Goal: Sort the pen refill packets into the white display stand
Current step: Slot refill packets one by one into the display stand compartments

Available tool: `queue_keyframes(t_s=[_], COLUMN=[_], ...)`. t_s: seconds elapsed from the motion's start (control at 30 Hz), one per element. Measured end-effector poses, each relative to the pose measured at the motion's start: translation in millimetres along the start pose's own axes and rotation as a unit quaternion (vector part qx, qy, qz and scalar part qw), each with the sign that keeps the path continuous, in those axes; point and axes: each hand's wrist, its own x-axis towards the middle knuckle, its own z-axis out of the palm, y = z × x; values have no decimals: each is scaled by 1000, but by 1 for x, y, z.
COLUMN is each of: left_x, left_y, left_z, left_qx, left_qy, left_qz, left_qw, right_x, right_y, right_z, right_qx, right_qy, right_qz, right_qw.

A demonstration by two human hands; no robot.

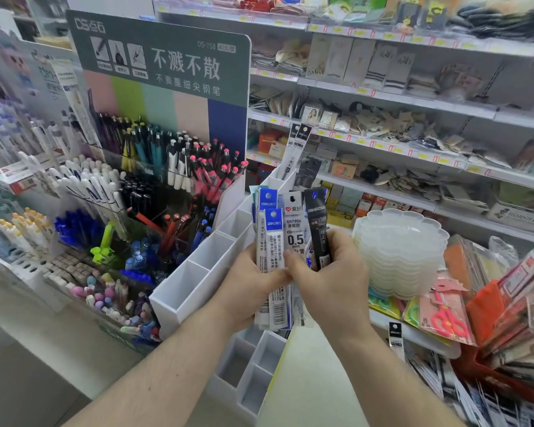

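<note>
We hold a bunch of refill packets (285,241) in both hands, just in front of the white stand (198,272). Our left hand (250,288) curls its fingers around the blue-topped packets. Our right hand (330,272) pinches a black packet (318,223) with its fingers. Two more packets (295,149) stand in the far slot of the stand. A pen rack (154,167) is on the left. Clear trays (401,248) sit on the right.

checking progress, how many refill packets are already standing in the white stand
2, as far as shows: two black-topped packets stand side by side in the far top compartment of the white display stand. The nearer compartments look empty. The rest are gripped by the left hand and right hand.
</note>
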Motion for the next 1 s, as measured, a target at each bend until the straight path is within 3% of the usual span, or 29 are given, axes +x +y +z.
queue_keyframes(t_s=[0.13, 0.33, 0.4, 0.53, 0.73, 0.9, 1.0], left_x=[1, 2, 1, 2, 2, 1, 0], left_y=[-4, -5, -5, -6, -8, -8, -7], left_z=[-2, -3, -5, -7, -9, -6, -6], left_qx=[-4, -14, -9, 1, 2, 4, -3], left_qy=[4, -22, -14, 16, 17, 40, 43], left_qz=[0, 11, 9, 10, 6, 18, 21], left_qw=[1000, 1000, 1000, 1000, 1000, 999, 999], right_x=[-1, 8, 10, 16, 20, 21, 24], right_y=[-5, -9, -11, -11, 7, 14, 22], right_z=[7, 11, 9, -1, -18, -23, -27], right_qx=[-49, -12, 53, 277, 428, 403, 332], right_qy=[-43, -99, -104, -114, -130, -78, -32], right_qz=[0, 92, 117, 243, 343, 352, 334], right_qw=[998, 991, 986, 923, 826, 841, 882])
